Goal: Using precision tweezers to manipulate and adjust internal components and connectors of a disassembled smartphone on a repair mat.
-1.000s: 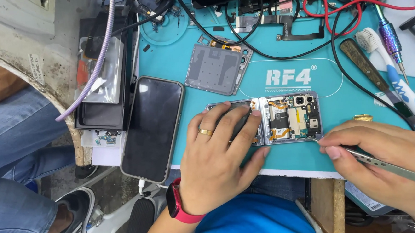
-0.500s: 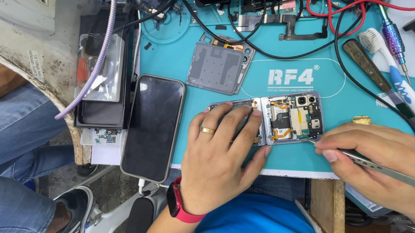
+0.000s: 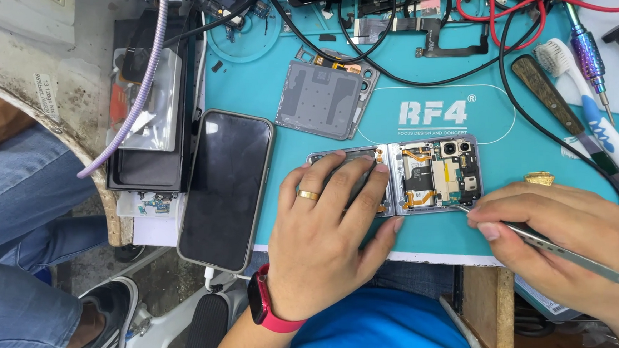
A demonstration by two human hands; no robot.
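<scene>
At the far left another person's jeans-clad leg (image 3: 12,235) and grey sneaker (image 3: 93,327) sit beside the tabletop's worn edge. Next comes a dark tray (image 3: 149,112) with a braided lilac cable (image 3: 148,83) draped over it, and just right of that a black smartphone (image 3: 226,190) lies face up, its lower end hanging past the edge of the teal work mat (image 3: 260,76). Above the centre rests a detached grey back cover (image 3: 325,98). The left hand (image 3: 328,248), with a gold ring and a red wristband, lies flat with fingers spread, pressing down on the left half of the opened folding phone (image 3: 424,176), grasping nothing. The phone lies unfolded near the mat's front edge, its back removed: the right half shows black and silver boards, orange flex strips and camera lenses at the upper corner, while the left half is mostly hidden under fingers. The right hand (image 3: 564,241) pinches metal tweezers (image 3: 543,242), whose tip touches the phone's lower right corner. Further right lie a wood-handled tool (image 3: 548,95), a white toothbrush (image 3: 600,124) and a purple screwdriver (image 3: 588,53).
</scene>
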